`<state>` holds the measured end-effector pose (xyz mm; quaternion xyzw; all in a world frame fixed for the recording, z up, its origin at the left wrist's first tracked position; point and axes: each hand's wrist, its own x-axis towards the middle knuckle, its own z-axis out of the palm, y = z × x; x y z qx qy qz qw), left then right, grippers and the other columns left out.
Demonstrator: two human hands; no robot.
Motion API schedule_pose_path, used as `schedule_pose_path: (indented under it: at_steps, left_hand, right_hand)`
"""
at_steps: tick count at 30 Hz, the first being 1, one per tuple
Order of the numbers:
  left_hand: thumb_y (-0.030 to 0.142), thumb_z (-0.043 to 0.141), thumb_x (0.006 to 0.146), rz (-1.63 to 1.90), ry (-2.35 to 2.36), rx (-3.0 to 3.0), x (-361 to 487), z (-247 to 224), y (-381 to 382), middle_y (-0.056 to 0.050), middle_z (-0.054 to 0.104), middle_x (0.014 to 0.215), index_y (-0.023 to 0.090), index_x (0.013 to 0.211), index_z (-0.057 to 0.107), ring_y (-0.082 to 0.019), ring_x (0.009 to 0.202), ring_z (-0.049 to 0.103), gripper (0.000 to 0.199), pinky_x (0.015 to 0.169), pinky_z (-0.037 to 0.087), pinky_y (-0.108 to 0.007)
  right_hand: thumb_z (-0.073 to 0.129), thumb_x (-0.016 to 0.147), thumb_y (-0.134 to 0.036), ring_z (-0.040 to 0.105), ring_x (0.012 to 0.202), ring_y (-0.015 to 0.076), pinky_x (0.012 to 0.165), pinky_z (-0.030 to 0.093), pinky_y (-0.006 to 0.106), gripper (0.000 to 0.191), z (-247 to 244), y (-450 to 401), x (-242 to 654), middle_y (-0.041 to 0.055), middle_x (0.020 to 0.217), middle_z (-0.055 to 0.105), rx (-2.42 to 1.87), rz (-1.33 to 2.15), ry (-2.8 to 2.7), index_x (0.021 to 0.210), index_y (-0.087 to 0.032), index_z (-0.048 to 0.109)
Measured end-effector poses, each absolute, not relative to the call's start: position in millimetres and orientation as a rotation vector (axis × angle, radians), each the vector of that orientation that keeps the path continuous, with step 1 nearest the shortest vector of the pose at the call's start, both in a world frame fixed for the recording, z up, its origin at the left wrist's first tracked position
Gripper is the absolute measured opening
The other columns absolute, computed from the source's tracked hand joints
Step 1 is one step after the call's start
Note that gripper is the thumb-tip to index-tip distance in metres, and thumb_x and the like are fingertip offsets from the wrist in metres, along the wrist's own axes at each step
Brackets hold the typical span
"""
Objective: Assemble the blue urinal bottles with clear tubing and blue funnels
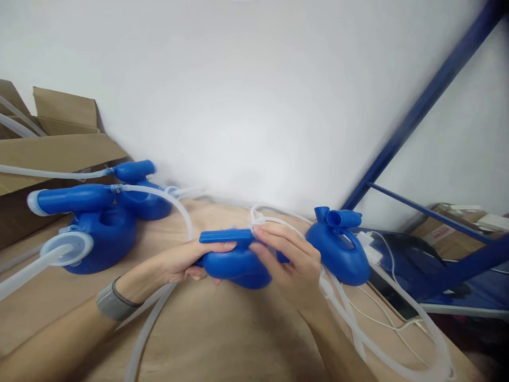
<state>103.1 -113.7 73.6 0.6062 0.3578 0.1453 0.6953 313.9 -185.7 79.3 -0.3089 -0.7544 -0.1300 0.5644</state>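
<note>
A blue plastic urinal bottle (pixel 238 265) is held on its side above the middle of the table. My left hand (pixel 186 262) is closed around its handle side, the thumb lying on the blue plastic. At the bottle's right end, the fingers of my right hand (pixel 288 257) pinch a translucent white tube fitting (pixel 259 218). A thin white tube loops out behind those fingers. Whether the fitting is seated on the bottle is hidden by my hand. To the right stands another blue urinal bottle (pixel 338 254) with two open mouths, apart from my right hand.
Two blue bottles with tubes, one nearer (pixel 103 233) and one behind (pixel 145 199), stand at left beside a cardboard box (pixel 63 151). White tubing (pixel 397 363) coils across the table's right side. A phone (pixel 392 297), cables and a blue metal frame (pixel 421 106) lie beyond it.
</note>
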Motion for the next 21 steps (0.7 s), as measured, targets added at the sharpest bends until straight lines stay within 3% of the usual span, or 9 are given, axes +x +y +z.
schedule_pose_path:
  at_steps: [6,13,17,21]
  left_hand:
    - [0.078,0.075,0.065,0.332,0.811,1.288,107.1,71.1,-113.6,-0.005,0.064,0.052,0.018,0.071,0.059,-0.004,0.036,0.022,0.063,0.04,0.005,-0.025]
    - [0.08,0.077,0.064,0.357,0.831,1.291,103.9,72.2,-112.3,-0.005,0.064,0.053,0.015,0.087,0.066,-0.004,0.037,0.024,0.07,0.04,0.004,-0.024]
    - [0.079,0.078,0.065,0.375,0.812,1.312,102.6,73.4,-113.8,-0.003,0.064,0.053,0.014,0.1,0.069,-0.005,0.038,0.026,0.075,0.041,0.002,-0.024]
    - [0.076,0.08,0.067,0.402,0.802,1.325,101.8,72.0,-112.8,-0.001,0.062,0.057,0.015,0.109,0.071,-0.008,0.042,0.037,0.075,0.042,0.003,-0.024]
  right_hand:
    - [0.075,0.089,-0.007,0.079,0.078,0.0207,0.072,0.067,0.033,0.016,78.1,-181.0,311.7,0.005,0.088,0.081,-0.7,-0.353,-1.662,0.089,-0.023,0.075]
    - [0.067,0.095,-0.009,0.08,0.086,0.0196,0.083,0.065,0.032,0.017,83.3,-182.7,315.5,0.0051,0.094,0.082,-0.777,-0.143,-1.729,0.087,-0.022,0.076]
    - [0.073,0.091,-0.012,0.08,0.087,0.0212,0.083,0.066,0.033,0.014,82.1,-180.8,316.7,0.0039,0.096,0.083,-0.8,-0.04,-1.714,0.088,-0.024,0.079]
    - [0.079,0.086,-0.015,0.081,0.088,0.0233,0.084,0.067,0.035,0.01,81.0,-179.9,317.7,0.0032,0.093,0.084,-0.856,0.215,-1.647,0.086,-0.024,0.081]
